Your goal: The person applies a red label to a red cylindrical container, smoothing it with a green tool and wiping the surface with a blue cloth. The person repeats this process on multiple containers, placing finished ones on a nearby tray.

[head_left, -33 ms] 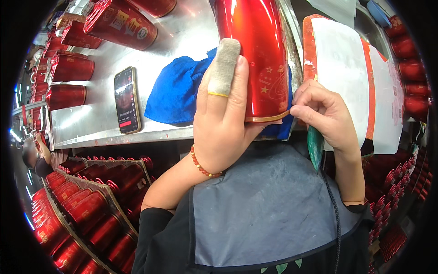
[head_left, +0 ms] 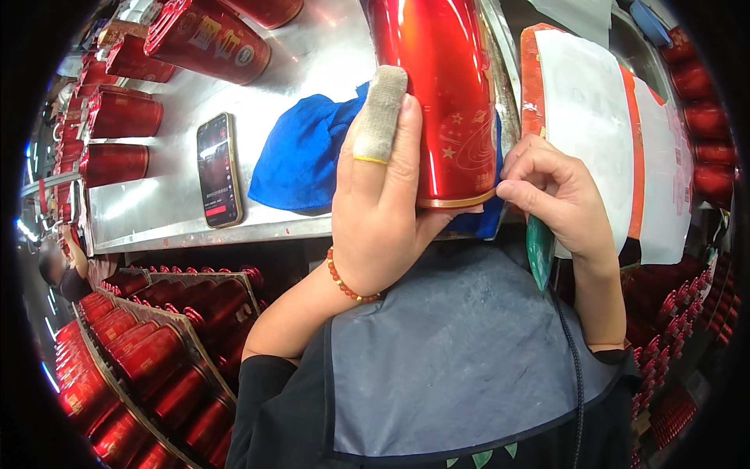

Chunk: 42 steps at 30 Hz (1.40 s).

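A glossy red metal canister (head_left: 457, 94) with gold stars, a planet motif and a gold lower rim lies tilted at the table's near edge. My left hand (head_left: 379, 187) presses along its left side and is wrapped round its lower end, with the thumb underneath. A grey fabric sleeve (head_left: 380, 113) with a yellow edge covers one finger of that hand. Closed in a pinch, my right hand (head_left: 558, 187) touches the canister's bottom rim at the right; anything between the fingertips is hidden. Just below that hand hangs a pointed green leaf-shaped piece (head_left: 539, 254).
Beside my left hand a blue cloth (head_left: 301, 156) lies on the metal table (head_left: 312, 55). Further left are a phone (head_left: 220, 168) and several red canisters (head_left: 207, 39). White sheets (head_left: 586, 117) lie at the right. Racks of red canisters (head_left: 156, 367) stand lower left; a person (head_left: 74, 270) is at far left.
The canister has turned slightly: its stars have shifted left and more of the planet motif shows at the right. Both hands keep nearly the same place.
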### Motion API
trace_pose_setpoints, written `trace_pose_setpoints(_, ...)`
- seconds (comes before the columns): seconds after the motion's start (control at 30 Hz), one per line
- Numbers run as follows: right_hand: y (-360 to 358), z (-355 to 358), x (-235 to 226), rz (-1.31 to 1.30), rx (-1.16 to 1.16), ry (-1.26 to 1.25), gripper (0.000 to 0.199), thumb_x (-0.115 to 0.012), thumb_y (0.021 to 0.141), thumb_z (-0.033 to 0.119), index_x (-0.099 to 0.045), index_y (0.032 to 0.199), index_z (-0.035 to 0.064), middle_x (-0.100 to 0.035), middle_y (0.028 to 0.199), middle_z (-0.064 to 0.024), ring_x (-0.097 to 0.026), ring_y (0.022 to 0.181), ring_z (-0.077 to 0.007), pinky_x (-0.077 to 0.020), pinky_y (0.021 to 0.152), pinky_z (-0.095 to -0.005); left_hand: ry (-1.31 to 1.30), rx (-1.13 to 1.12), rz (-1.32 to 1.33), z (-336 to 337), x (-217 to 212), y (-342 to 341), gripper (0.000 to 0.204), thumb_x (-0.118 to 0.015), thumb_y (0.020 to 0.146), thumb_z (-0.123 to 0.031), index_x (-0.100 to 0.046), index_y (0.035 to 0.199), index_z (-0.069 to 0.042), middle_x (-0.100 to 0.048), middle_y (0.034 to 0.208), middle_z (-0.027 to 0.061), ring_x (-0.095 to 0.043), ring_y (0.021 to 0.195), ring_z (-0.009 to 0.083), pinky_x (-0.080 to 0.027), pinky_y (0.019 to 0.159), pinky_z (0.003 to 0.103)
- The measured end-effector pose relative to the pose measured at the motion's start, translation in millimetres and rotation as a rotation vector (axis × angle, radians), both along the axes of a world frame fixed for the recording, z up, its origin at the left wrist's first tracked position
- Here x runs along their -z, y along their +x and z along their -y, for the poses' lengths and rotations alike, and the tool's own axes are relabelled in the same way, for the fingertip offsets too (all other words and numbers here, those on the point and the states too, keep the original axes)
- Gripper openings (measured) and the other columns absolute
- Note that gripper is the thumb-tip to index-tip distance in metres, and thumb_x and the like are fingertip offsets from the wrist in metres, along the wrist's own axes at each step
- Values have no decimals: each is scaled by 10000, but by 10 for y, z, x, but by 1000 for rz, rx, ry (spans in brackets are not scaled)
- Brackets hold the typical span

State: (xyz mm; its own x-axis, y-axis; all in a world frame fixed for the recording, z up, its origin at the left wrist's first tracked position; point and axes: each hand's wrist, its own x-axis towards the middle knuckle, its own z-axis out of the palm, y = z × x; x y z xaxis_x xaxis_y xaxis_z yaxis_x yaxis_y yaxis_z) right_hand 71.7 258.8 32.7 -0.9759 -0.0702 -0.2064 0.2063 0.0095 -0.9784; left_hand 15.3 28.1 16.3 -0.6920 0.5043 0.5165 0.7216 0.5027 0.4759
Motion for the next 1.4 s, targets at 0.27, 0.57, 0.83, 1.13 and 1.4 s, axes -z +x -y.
trace_pose_setpoints(0.27,-26,51,-32,-27,-34,8,170,-772,930,81,-642,835,25,-547,881,36,-485,707,-12,-381,631,-202,46,-25,0,106,38,49,918,-865,778,-405,-494,1474,64,-479,1506,253,-504,1331,422,-427,1122,466)
trace_pose_setpoints(0.57,-38,55,-44,0,-54,-8,140,-717,931,56,-624,834,17,-542,925,-22,-524,723,-54,-419,594,-191,-44,205,-572,244,53,171,285,-845,756,-229,-826,1033,-166,-702,1163,71,-578,1037,209,-565,760,293)
trace_pose_setpoints(0.83,-57,32,-9,5,-76,-32,166,-740,932,71,-619,827,25,-541,908,0,-519,724,-39,-415,613,-194,-15,181,-405,377,20,186,269,-786,769,-105,-816,1036,-90,-738,1101,81,-637,938,192,-591,693,302)
trace_pose_setpoints(1.13,-45,40,-14,34,-55,-66,135,-728,919,54,-625,841,17,-554,943,-24,-527,772,-54,-424,667,-196,-3,285,-429,73,-57,115,290,-773,816,-210,-800,1096,-140,-737,1144,36,-607,1079,218,-593,854,327)
trace_pose_setpoints(1.4,-50,-1,1,49,-69,-77,156,-765,933,58,-627,865,32,-567,867,44,-529,725,-6,-422,648,-188,-18,102,-499,328,43,208,343,-811,736,-227,-823,1075,-283,-691,1123,-59,-517,1109,191,-501,849,286)
